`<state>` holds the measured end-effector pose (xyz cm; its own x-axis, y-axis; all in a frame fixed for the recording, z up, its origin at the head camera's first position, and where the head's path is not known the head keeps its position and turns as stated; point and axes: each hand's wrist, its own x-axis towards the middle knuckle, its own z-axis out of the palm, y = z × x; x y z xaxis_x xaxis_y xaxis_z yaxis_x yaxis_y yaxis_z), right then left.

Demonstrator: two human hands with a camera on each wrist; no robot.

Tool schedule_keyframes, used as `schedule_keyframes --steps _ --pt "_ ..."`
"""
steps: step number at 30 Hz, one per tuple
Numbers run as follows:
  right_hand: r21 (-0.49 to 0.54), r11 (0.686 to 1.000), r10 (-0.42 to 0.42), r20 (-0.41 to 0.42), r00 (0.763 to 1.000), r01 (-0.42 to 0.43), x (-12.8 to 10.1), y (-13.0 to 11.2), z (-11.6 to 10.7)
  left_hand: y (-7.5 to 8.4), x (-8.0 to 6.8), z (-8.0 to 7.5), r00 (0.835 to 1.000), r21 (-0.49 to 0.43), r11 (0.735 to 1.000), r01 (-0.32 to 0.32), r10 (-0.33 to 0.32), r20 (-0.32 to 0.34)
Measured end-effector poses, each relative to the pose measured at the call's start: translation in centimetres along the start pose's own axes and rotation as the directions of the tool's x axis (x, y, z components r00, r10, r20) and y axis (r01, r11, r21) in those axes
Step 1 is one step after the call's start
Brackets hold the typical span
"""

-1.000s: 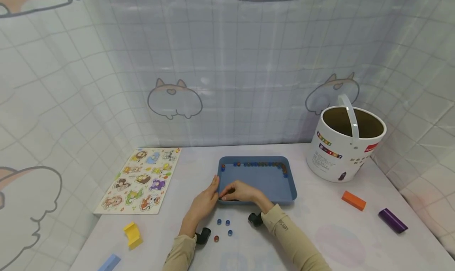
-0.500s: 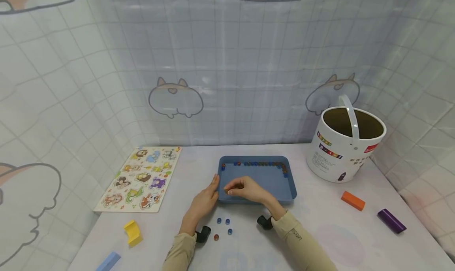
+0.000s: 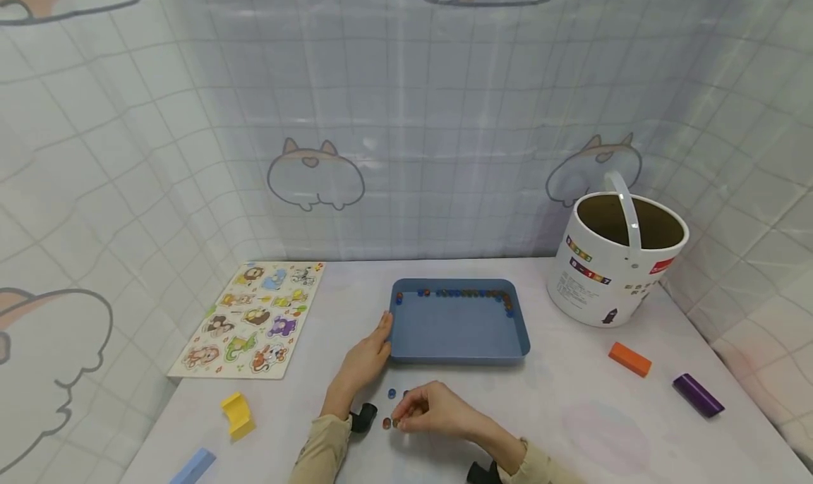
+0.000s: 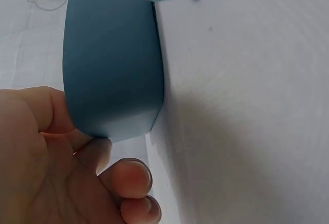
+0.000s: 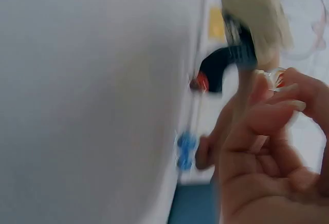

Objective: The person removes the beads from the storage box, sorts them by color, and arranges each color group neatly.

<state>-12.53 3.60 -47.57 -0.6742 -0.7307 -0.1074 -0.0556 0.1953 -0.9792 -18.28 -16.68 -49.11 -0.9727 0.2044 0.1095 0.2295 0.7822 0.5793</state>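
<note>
The blue tray [image 3: 459, 326] sits mid-table; the left hand [image 3: 365, 359] rests with straight fingers against its left wall. At the front edge, the right hand [image 3: 430, 411] pinches a marble [image 5: 276, 77] — loose marbles [image 3: 392, 394] lie just beside it.

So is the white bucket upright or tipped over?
Upright. The white bucket stands on its base on the table, open mouth up, handle raised; nothing visible inside.

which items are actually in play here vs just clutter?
In play: blue tray with marbles along its far wall; left hand touching its left wall; right hand pinching a marble; loose marbles in front of the tray.

Lying about: animal puzzle, white bucket, orange block, purple block, yellow block.
</note>
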Motion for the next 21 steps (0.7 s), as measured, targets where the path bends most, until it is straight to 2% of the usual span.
schedule_keyframes --steps 4,13,21 --pt "0.015 0.999 0.03 0.033 0.999 -0.03 -0.5 1.1 1.5 0.1 0.0 -0.1 1.0 -0.004 1.0 -0.008 0.008 -0.011" --pt "-0.04 0.996 0.071 -0.095 0.993 -0.075 -0.3 2.6 1.8 0.2 -0.1 0.0 1.0 -0.005 1.0 0.004 -0.004 0.003" --pt "-0.087 0.995 0.027 -0.195 0.981 -0.044 -0.1 2.9 1.8 0.1 -0.1 0.0 1.0 0.005 1.0 0.005 -0.005 -0.002"
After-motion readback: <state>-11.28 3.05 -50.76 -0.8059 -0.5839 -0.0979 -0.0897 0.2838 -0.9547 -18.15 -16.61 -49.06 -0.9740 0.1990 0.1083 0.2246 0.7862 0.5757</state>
